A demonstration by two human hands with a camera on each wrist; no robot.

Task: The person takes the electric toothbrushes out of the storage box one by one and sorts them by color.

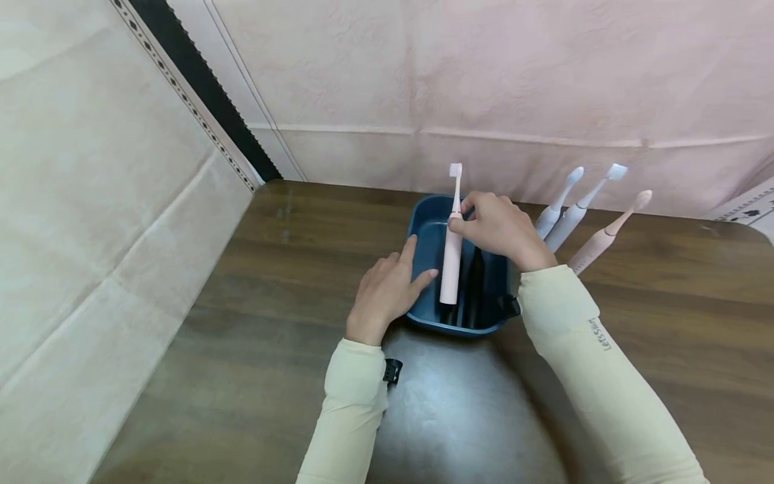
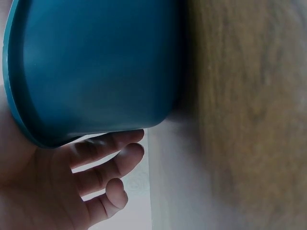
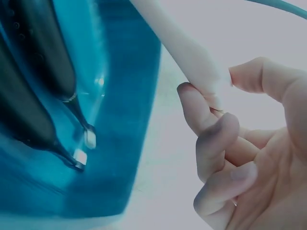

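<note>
My right hand [image 1: 498,225] pinches a pale pink electric toothbrush [image 1: 450,265] near its neck, thumb on one side and fingertips on the other. The toothbrush is held head up over a deep blue box [image 1: 428,232]. Inside the box lie two black electric toothbrushes [image 3: 45,43] side by side, their white bristles showing in the right wrist view. My left hand [image 1: 387,289] grips the box's left side, with the thumb over the rim. In the left wrist view its other fingers curl against the outer wall [image 2: 96,72].
Right of the box, two whitish-blue electric toothbrushes [image 1: 568,222] and a pink one [image 1: 592,250] stand tilted, lower ends hidden behind my right arm. The brown wooden table [image 1: 272,323] meets a cloth-covered wall [image 1: 351,158] at the back.
</note>
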